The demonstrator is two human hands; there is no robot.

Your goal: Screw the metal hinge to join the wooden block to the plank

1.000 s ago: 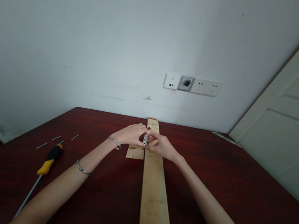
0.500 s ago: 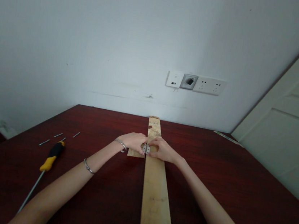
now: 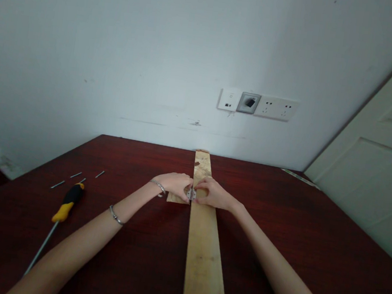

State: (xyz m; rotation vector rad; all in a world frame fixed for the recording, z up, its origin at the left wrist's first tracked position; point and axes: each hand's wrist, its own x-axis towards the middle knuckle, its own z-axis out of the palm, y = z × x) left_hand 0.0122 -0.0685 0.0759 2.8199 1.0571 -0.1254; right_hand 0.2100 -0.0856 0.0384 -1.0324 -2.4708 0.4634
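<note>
A small metal hinge (image 3: pixel 191 194) lies across the seam between a long wooden board (image 3: pixel 204 257) and a short wooden piece (image 3: pixel 177 198) on its left. My left hand (image 3: pixel 177 183) rests over the short piece, fingers closed on the left side of the hinge and hiding part of it. From the other side, my right hand (image 3: pixel 215 194) lies on the long board, thumb and finger curled against the hinge's right leaf. The long board runs from the near edge of the view to the wall.
On the dark red table (image 3: pixel 124 267), a yellow-and-black screwdriver (image 3: pixel 67 203) lies at left beside several screws (image 3: pixel 76 175). Wall sockets (image 3: pixel 275 108) are above the back edge. A thin printed strip (image 3: pixel 299 178) lies at the back right, near a white door (image 3: pixel 381 179).
The view has shifted slightly. Both hands keep their places at the hinge, with the right thumb and finger a little more curled; the boards look unmoved.
</note>
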